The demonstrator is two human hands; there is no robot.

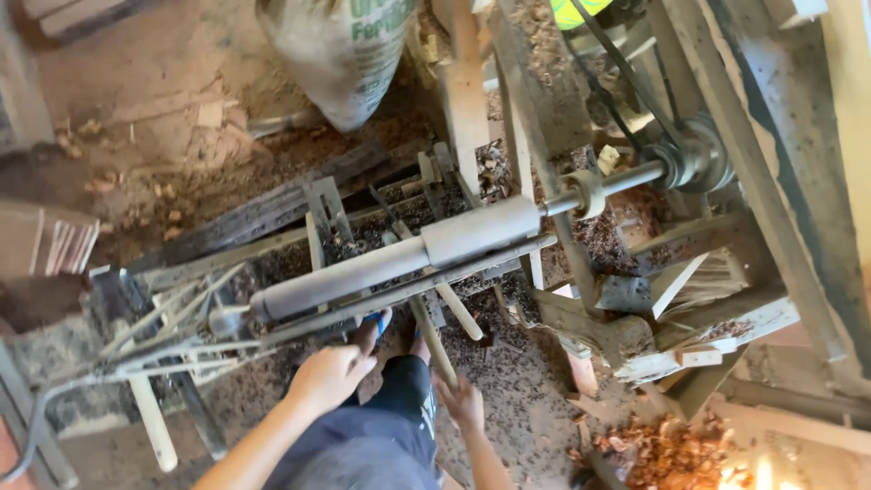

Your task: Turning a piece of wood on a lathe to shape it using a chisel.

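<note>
Long wood piece (399, 259) on lathe (626, 177) part rounded w/ one end thicker, left hand (328, 374) curled on nothing, right hand (463, 402) open, no tool held yet.

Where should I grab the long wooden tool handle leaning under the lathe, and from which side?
Probably take the wooden tool handle by its lower end, which points at the right hand. It slants up under the mounted workpiece and the rest bar, so its top is boxed in. Come from below on the person's side, wrapping the fingers around the round shaft. The left hand is beside it.
</note>
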